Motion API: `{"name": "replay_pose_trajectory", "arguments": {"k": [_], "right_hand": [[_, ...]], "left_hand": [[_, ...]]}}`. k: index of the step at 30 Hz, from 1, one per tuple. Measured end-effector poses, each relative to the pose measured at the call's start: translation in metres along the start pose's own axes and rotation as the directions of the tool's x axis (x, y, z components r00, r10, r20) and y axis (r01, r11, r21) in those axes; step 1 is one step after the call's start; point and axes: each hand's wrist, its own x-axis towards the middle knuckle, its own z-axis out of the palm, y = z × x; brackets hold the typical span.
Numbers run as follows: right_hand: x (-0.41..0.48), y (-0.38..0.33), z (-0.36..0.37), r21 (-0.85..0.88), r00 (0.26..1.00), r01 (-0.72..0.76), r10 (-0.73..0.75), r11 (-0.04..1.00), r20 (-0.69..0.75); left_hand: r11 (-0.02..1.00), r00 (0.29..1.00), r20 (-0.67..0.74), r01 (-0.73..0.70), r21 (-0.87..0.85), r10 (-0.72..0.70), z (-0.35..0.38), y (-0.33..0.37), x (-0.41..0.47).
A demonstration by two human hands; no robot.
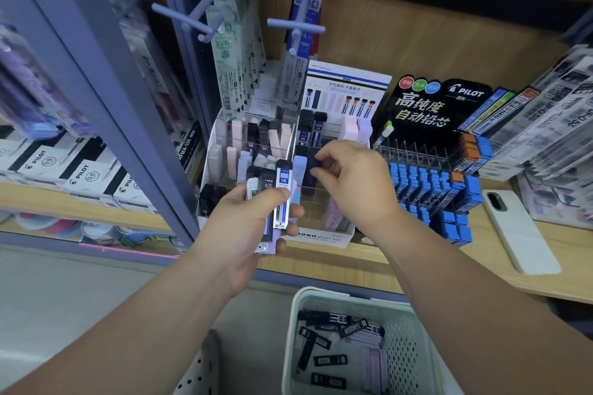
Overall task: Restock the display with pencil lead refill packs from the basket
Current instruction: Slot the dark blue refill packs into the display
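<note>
My left hand [250,228] grips a fanned bunch of pencil lead refill packs [272,199], black, white and blue ones marked HB and 0.5, in front of the white display [321,239]. My right hand [356,183] pinches a dark blue lead pack [316,170] that stands in a clear slot of that display, next to a pale blue pack. Below, on the floor, the white perforated basket [295,330] holds several black and a few pale pink packs.
A black Pilot lead rack [430,151] with blue and orange packs stands right of the display. A white phone [516,228] lies on the wooden shelf [321,263]. Hanging refill packets on blue hooks [296,26] dangle above. A blue metal upright [112,99] is at left.
</note>
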Motion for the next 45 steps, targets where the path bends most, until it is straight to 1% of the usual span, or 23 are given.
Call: {"name": "replay_pose_trajectory", "arguments": {"k": [3, 5, 6, 7, 9, 11, 12, 15, 19, 21, 23, 25, 27, 30, 32, 37, 40, 43, 45], "right_hand": [[0.0, -0.003, -0.004, 0.033, 0.999, -0.033, 0.033, 0.999, -0.001], [-0.001, -0.007, -0.012, 0.124, 0.997, -0.068, 0.073, 0.99, -0.038], [-0.003, -0.011, -0.017, 0.205, 0.992, -0.107, 0.117, 0.973, -0.036], [-0.005, -0.016, -0.023, 0.308, 0.984, -0.168, 0.177, 0.936, -0.001], [-0.01, -0.025, -0.033, 0.506, 0.952, -0.307, 0.263, 0.806, 0.159], [-0.016, -0.031, -0.038, 0.62, 0.921, -0.389, 0.26, 0.682, 0.291], [-0.018, -0.032, -0.038, 0.64, 0.914, -0.404, 0.255, 0.653, 0.317], [-0.019, -0.031, -0.041, 0.662, 0.9, -0.435, 0.278, 0.611, 0.335], [-0.01, -0.031, -0.052, 0.686, 0.885, -0.466, 0.294, 0.559, 0.362], [0.001, -0.028, -0.06, 0.699, 0.89, -0.451, 0.336, 0.555, 0.308], [0.014, -0.023, -0.069, 0.705, 0.904, -0.403, 0.372, 0.584, 0.208], [0.029, -0.018, -0.076, 0.674, 0.927, -0.331, 0.362, 0.66, 0.1], [0.043, -0.013, -0.077, 0.597, 0.946, -0.267, 0.323, 0.757, 0.014], [0.059, -0.004, -0.064, 0.393, 0.97, -0.213, 0.242, 0.894, -0.026], [0.066, 0.001, -0.052, 0.273, 0.985, -0.154, 0.17, 0.95, -0.038], [0.07, 0.003, -0.032, 0.1, 0.998, -0.057, 0.061, 0.993, -0.033], [0.071, 0.002, -0.027, 0.052, 0.999, -0.01, 0.011, 0.999, -0.034], [0.07, 0.0, -0.024, -0.083, 0.995, 0.081, -0.086, 0.993, -0.058], [0.07, -0.001, -0.023, -0.152, 0.988, 0.114, -0.128, 0.982, -0.09]], "left_hand": [[1.0, 1.0, 0.012, -0.001, 0.001, 0.001, 0.001, 0.0, -0.001], [1.0, 1.0, 0.02, -0.004, 0.001, 0.004, 0.002, 0.001, -0.001], [1.0, 1.0, 0.026, -0.006, 0.002, 0.006, 0.002, 0.001, -0.001], [1.0, 0.999, 0.034, -0.009, 0.006, 0.009, 0.002, 0.0, -0.001], [1.0, 0.998, 0.056, -0.014, 0.023, 0.013, 0.004, 0.0, -0.001], [0.999, 0.996, 0.083, -0.021, 0.041, 0.017, 0.006, -0.001, -0.002], [0.998, 0.995, 0.095, -0.025, 0.052, 0.02, 0.008, -0.002, -0.002], [0.997, 0.992, 0.122, -0.039, 0.073, 0.03, 0.01, -0.003, 0.0], [0.997, 0.99, 0.131, -0.057, 0.048, 0.051, 0.011, 0.0, 0.0], [0.999, 0.994, 0.092, -0.053, 0.005, 0.052, 0.011, 0.0, 0.001], [0.999, 0.998, 0.044, -0.043, -0.025, 0.044, 0.01, 0.001, 0.003], [0.999, 0.999, 0.02, -0.027, -0.032, 0.027, 0.009, 0.001, 0.004], [0.999, 1.0, 0.026, -0.018, -0.028, 0.018, 0.008, 0.001, 0.004], [0.999, 0.999, 0.04, -0.024, -0.022, 0.025, 0.007, 0.0, 0.003], [0.999, 0.999, 0.042, -0.029, -0.023, 0.03, 0.006, 0.001, 0.003], [0.999, 0.998, 0.055, -0.033, -0.023, 0.035, 0.004, 0.002, 0.003], [0.999, 0.998, 0.048, -0.03, -0.024, 0.031, 0.002, 0.002, 0.003], [0.999, 0.999, 0.039, -0.027, -0.024, 0.027, 0.001, 0.001, 0.004], [0.999, 0.999, 0.039, -0.025, -0.027, 0.026, 0.0, 0.001, 0.004]]}}
